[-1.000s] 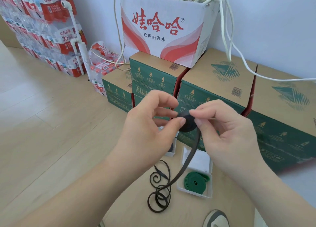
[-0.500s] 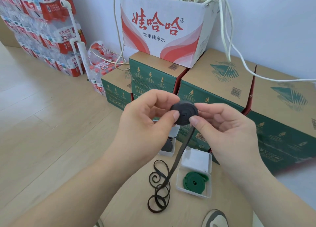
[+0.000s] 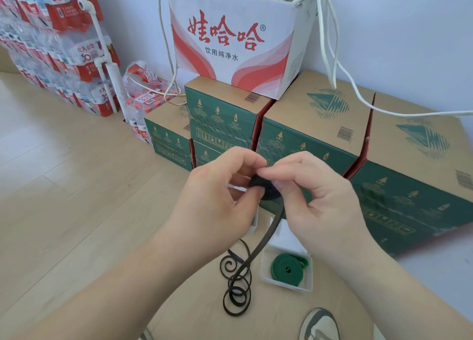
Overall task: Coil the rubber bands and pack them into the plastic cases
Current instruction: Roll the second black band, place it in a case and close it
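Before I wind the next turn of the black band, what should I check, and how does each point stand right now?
1. Left hand grips the black coil: ok.
2. Right hand pinches the coil's rim: ok.
3. Tail hangs free down to the loose loops: ok.
4. Loops free of knots: cannot tell, they overlap.
5. Open case free for this band: not ok, the green band lies in it.
6. Second case free: cannot tell, mostly hidden behind the left hand.
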Demonstrator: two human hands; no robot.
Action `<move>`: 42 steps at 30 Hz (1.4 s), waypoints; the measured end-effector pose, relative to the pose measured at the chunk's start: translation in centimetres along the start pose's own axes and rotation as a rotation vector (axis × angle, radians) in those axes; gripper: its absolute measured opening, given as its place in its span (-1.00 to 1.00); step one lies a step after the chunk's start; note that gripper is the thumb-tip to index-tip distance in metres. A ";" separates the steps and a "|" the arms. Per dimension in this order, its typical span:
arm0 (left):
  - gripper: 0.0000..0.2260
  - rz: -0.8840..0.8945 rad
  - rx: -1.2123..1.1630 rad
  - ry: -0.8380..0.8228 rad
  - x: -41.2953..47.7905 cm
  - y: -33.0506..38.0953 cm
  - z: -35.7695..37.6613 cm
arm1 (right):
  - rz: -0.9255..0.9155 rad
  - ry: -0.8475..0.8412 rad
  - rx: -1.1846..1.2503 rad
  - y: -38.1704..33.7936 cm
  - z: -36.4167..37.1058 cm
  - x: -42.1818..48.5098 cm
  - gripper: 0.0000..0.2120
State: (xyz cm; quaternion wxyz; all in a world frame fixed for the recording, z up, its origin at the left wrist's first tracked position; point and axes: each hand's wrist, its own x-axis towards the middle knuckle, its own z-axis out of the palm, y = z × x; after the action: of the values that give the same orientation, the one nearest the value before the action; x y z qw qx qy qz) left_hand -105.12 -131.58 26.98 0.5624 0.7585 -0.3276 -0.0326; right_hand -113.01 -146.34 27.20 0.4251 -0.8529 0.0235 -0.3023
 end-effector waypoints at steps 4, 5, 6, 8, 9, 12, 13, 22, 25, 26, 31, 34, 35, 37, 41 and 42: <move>-0.68 -0.147 -0.158 0.046 0.5 0.0 -0.1 | 0.329 0.101 0.278 -0.1 -0.5 0.8 -0.76; -0.69 -0.167 -0.224 0.057 0.6 0.1 -0.2 | 0.381 0.117 0.345 -0.1 -0.7 0.9 -0.78; -0.71 -0.182 -0.304 0.074 0.7 0.3 -0.2 | 0.410 0.113 0.392 0.0 -1.0 0.9 -0.78; -0.74 -0.211 -0.464 0.104 0.8 0.7 -0.1 | 0.419 0.081 0.469 -0.1 -1.1 0.9 -0.75; -0.76 -0.225 -0.519 0.110 0.8 0.8 -0.1 | 0.410 0.069 0.491 -0.1 -1.1 0.8 -0.72; -0.77 -0.240 -0.460 0.073 0.8 0.8 0.0 | 0.379 0.079 0.449 -0.2 -0.9 0.5 -0.72; -0.77 -0.225 -0.357 0.054 0.7 0.7 0.1 | 0.365 0.082 0.409 -0.1 -0.9 0.5 -0.71; -0.68 -0.042 -0.098 0.012 0.3 0.2 -0.2 | 0.132 -0.023 0.086 0.3 -0.6 0.2 -0.61; -0.67 -0.093 -0.181 0.004 0.6 0.1 -0.3 | 0.204 0.003 0.153 -0.1 -0.8 0.4 -0.67; -0.67 -0.092 -0.205 0.026 0.7 0.1 -0.4 | 0.253 0.029 0.215 -0.2 -0.8 0.5 -0.70; -0.70 -0.115 -0.377 0.123 0.8 0.0 -0.3 | 0.353 0.085 0.391 -0.4 -0.7 0.6 -0.75; -0.66 -0.191 -0.360 0.036 0.5 0.1 0.1 | 0.300 0.074 0.297 -0.3 -0.5 0.4 -0.73; -0.67 -0.198 -0.299 0.012 0.4 0.1 0.2 | 0.271 0.062 0.225 -0.1 -0.4 0.3 -0.72; -0.68 -0.137 -0.133 0.020 0.3 0.0 0.2 | 0.188 0.039 0.093 0.3 -0.3 0.2 -0.70; -0.72 0.030 0.012 0.028 0.1 0.1 0.0 | -0.025 0.012 -0.061 0.7 -0.3 0.3 -0.70; -0.74 0.026 0.005 0.029 0.1 0.1 -0.1 | -0.055 0.006 -0.074 0.8 -0.4 0.3 -0.70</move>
State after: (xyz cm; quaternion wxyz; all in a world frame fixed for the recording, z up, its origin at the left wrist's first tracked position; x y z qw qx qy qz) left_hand -105.06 -131.58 27.07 0.5656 0.7560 -0.3292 -0.0136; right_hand -112.82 -147.23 26.96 0.3846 -0.8675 0.0126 -0.3152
